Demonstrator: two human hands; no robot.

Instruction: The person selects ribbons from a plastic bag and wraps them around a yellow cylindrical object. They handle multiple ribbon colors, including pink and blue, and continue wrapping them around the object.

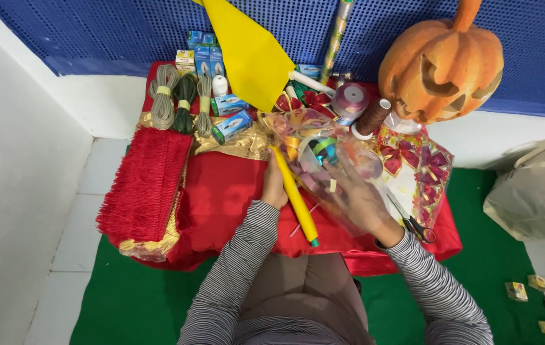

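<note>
Big orange pumpkin [441, 61] sits at the far right corner of the red cloth [227, 185]. Clear bag of ribbons [323, 160] lies mid-cloth, w/ right hand [362, 198] flat on it, fingers spread apart. Left hand [274, 188] is closed round the yellow roll [295, 195]. The roll could poke & rip the bag, I think. Scissors [413, 223] near the wrist could nick it.

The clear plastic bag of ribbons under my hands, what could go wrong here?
The right hand presses on the clear bag, which could tear or spill ribbon rolls. The scissors lie right beside that wrist and might get knocked or nick it. The yellow roll by the left hand overhangs the red cloth's edge and might roll off.
</note>
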